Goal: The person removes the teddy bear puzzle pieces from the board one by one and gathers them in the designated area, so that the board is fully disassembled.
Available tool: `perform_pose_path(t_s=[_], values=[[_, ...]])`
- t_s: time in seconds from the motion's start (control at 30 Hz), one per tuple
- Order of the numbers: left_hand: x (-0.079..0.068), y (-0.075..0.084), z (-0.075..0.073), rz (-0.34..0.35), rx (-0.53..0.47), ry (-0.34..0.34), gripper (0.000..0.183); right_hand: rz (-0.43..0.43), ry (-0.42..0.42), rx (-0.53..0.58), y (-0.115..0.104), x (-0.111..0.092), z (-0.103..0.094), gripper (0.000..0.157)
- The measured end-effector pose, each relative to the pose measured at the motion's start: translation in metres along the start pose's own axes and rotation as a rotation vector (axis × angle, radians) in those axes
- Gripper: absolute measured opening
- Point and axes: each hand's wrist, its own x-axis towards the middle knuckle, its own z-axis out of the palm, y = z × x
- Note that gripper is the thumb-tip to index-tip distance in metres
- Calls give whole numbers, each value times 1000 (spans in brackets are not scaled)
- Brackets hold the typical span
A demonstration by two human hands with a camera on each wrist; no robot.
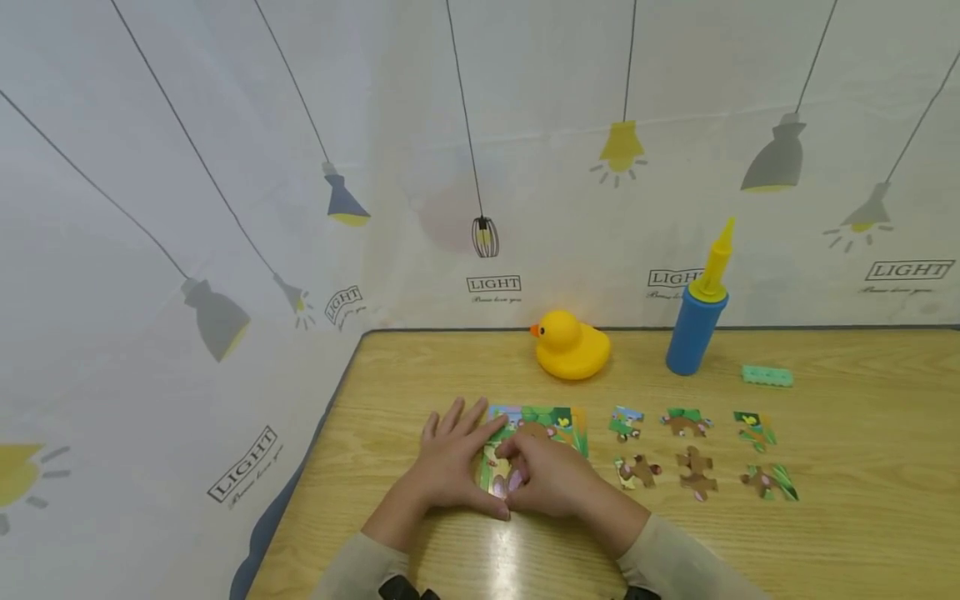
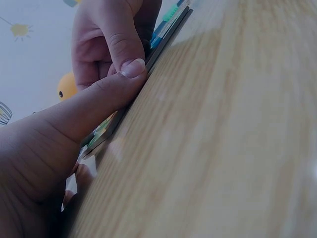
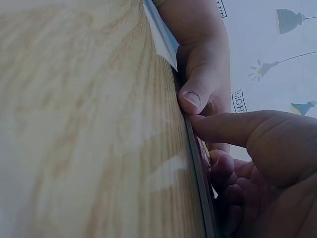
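Observation:
A jigsaw puzzle board [image 1: 582, 432] with a colourful cartoon picture lies flat on the wooden table, partly covered by both hands. My left hand [image 1: 453, 462] rests at its left side, fingers spread; the index finger reaches over the board and the thumb lies along the near edge. My right hand [image 1: 551, 475] bends over the near-left part, thumb and curled fingers around a pink-marked puzzle piece [image 1: 498, 487]. Both thumb tips meet at the board's edge in the left wrist view, where the left thumb [image 2: 99, 101] crosses in front. The right palm hides much of the picture.
Loose puzzle pieces lie in two rows to the right, among them a brown one [image 1: 697, 475] and a green-and-brown one [image 1: 685, 422]. Behind stand a yellow rubber duck [image 1: 573, 350] and a blue hand pump [image 1: 694, 329]. A mint-green block [image 1: 767, 376] lies farther right. Printed curtains [image 1: 420, 108] border the table.

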Motion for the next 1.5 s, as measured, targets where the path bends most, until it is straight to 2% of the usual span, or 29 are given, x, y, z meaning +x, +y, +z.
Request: perform_pose_path(t_s=[0.4,0.7,0.9,1.17,1.33,1.5], values=[[1,0,-1,-3,13,-3,134,-25,47,3,2,0,1,54],[-2,0,-1,-14,16,2,134,-97,166,-24,8,-5,10,52],[-1,0,1,-7,4,1,133,-152,232,-99,12,-16,16,57],[3,-1,2,-20,25,-9,134,-196,246,-183,12,-18,15,58],[3,0,1,-20,27,-9,135,-224,272,-196,17,-17,17,56],[2,-1,1,-18,25,-8,135,-247,322,-138,22,-16,21,49]])
